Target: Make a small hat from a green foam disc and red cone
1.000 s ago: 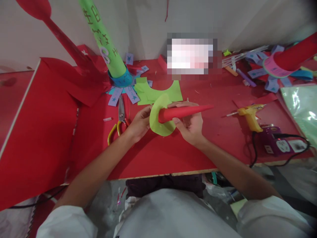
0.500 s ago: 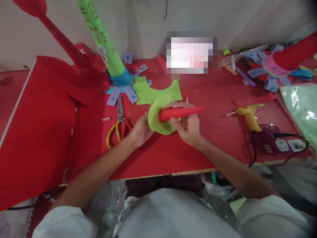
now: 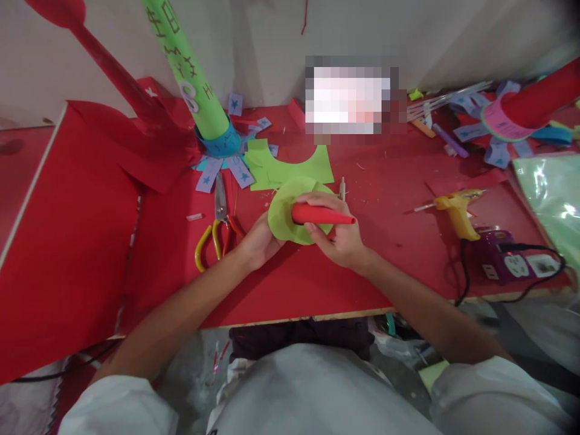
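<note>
A red paper cone (image 3: 321,214) rises from the middle of a round green paper disc (image 3: 283,205), tilted so its narrow tip points right. My right hand (image 3: 347,232) is closed around the cone, with the thumb on its near side and fingers over the far side. At the disc's left edge, my left hand (image 3: 265,241) grips from beneath; most of its fingers are hidden behind the paper. Just behind the disc lies a green paper offcut (image 3: 290,171) with a curved cut-out. Left of my left hand rest scissors (image 3: 220,208) with yellow handles and a red-handled tool (image 3: 233,228).
A yellow glue gun (image 3: 457,211) and a purple power box (image 3: 502,257) with cables sit at right. A green paper tube (image 3: 193,78) stands at back left, near a large red sheet (image 3: 77,241). A blurred patch (image 3: 351,99) covers something behind.
The red cone has swung so that its tip points more toward me and looks shorter. The green disc has tilted and shows more of its face; both hands keep their hold.
</note>
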